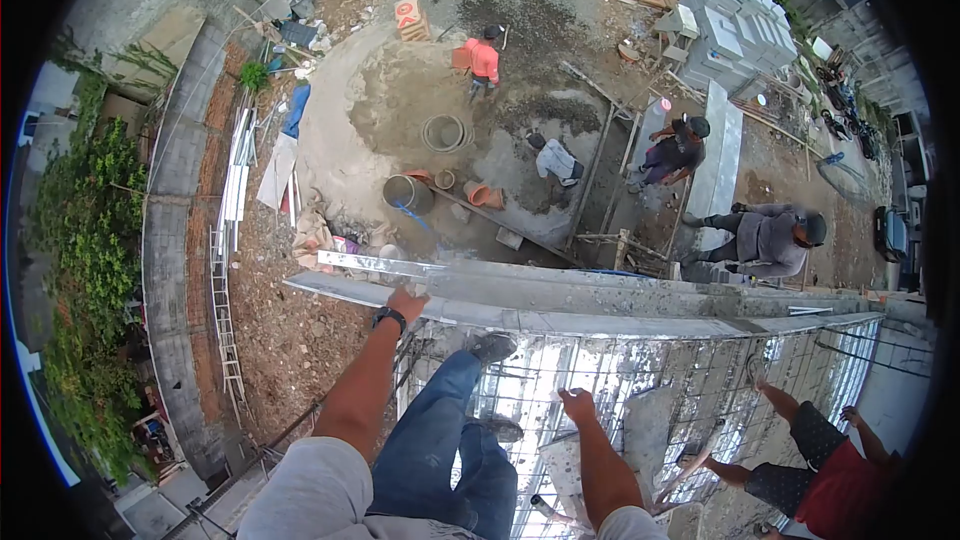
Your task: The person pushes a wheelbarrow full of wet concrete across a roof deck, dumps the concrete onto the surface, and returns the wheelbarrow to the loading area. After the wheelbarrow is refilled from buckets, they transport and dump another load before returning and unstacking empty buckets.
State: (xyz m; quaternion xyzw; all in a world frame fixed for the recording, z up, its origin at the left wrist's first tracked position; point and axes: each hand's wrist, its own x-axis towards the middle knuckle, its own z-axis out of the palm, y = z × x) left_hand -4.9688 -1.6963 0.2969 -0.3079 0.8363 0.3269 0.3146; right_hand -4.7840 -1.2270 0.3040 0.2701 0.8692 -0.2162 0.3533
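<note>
My left hand [408, 302], with a dark watch on the wrist, reaches to the pale ledge [480, 312] at the edge of the raised floor. Its fingers are bent; whether they grip anything is too small to tell. Lower and to the right, my right hand [576, 403] hangs over the rebar grid [545, 360] with its fingers curled together; anything inside them is too small to make out. My feet stand on the shiny sheeting under the grid, just behind the ledge.
A person in red [850, 490] is on the grid at the right. Far below, several people work around a trench, a concrete ring [445, 133] and a drum [407, 196]. Stacked blocks [725, 35] stand upper right; a ladder [226, 330] lies left.
</note>
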